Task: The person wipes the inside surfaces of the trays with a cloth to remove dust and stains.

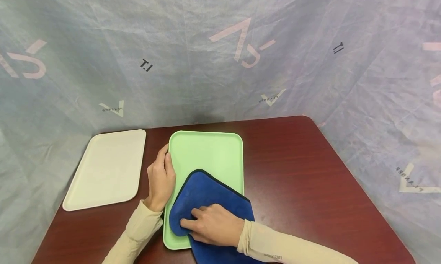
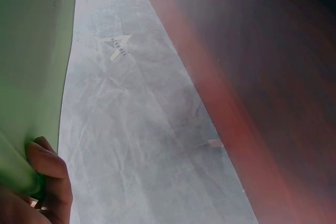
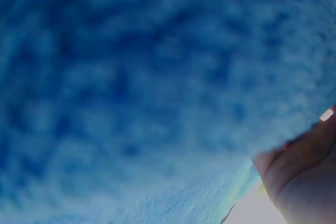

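I have the left hand point(image 1: 161, 181) gripping the green tray point(image 1: 206, 151) by its left edge, fingers curled round the rim. The right hand point(image 1: 216, 225) appears to pinch the blue cloth point(image 1: 217, 191), which covers much of the tray's near half and trails past its near edge. In the left wrist view I see the wall sheet point(image 2: 136, 129) between tray and table point(image 1: 303, 180), so I judge the tray lifted; whether its right edge touches, I cannot tell. The white tray point(image 1: 106, 168) lies by the table's far left corner. My worry: with one edge held, pressure near the right edge could twist the tray loose. The cloth might also snag on a rim or bunch under the fingers.
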Motion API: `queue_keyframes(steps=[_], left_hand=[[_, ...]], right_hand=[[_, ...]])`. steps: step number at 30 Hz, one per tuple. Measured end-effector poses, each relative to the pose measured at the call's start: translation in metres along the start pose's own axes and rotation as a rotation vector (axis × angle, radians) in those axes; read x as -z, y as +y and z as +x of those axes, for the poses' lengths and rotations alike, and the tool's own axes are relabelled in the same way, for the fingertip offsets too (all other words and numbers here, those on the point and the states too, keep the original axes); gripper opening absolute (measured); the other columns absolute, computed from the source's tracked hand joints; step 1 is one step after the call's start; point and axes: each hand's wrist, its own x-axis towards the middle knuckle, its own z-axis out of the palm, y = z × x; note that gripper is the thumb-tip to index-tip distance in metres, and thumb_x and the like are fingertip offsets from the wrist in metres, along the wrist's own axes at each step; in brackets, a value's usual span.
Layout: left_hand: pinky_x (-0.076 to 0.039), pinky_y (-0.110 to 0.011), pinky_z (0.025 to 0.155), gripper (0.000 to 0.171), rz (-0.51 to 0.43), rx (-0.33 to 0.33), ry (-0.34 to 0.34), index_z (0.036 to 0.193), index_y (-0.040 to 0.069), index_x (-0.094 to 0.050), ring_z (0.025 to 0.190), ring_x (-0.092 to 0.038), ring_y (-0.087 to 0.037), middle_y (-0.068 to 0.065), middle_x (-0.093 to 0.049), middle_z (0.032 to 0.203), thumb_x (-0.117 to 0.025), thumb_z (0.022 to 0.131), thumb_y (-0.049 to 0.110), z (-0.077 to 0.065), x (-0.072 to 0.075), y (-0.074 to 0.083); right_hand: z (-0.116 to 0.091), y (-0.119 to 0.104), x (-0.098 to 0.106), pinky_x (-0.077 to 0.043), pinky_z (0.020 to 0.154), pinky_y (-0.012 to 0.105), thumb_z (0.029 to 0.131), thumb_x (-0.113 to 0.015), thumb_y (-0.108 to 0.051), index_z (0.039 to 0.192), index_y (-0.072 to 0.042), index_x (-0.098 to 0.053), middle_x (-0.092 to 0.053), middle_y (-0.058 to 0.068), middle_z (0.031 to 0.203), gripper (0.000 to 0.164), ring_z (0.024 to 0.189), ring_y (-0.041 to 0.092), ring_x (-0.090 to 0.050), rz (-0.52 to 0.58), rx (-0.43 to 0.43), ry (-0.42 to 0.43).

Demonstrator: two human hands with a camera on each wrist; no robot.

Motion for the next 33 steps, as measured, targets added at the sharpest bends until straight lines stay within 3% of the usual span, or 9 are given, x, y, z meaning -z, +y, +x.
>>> queue_keyframes(steps=[22,33], left_hand=[[-0.055,-0.049,0.076,0.032,-0.010,-0.002,-0.004,0.134,0.000,-0.059,0.099,-0.069,-0.035,-0.022,-0.067,0.123,-0.047,0.106,0.010,0.000,0.003,-0.001],[-0.055,-0.050,0.075,0.033,-0.016,0.001,0.001,0.134,0.000,-0.059,0.099,-0.069,-0.036,-0.023,-0.067,0.121,-0.046,0.106,0.009,0.000,0.004,0.000]], right_hand=[[-0.043,0.013,0.001,-0.021,0.042,0.016,0.093,-0.067,-0.029,0.107,-0.026,-0.057,-0.048,-0.007,0.074,0.018,0.053,0.004,-0.035,0.092,-0.068,-0.036],[-0.054,0.021,0.001,-0.021,0.042,0.016,0.091,-0.067,-0.026,0.101,-0.025,-0.057,-0.042,-0.009,0.068,0.014,0.052,0.002,-0.030,0.158,-0.100,-0.064]])
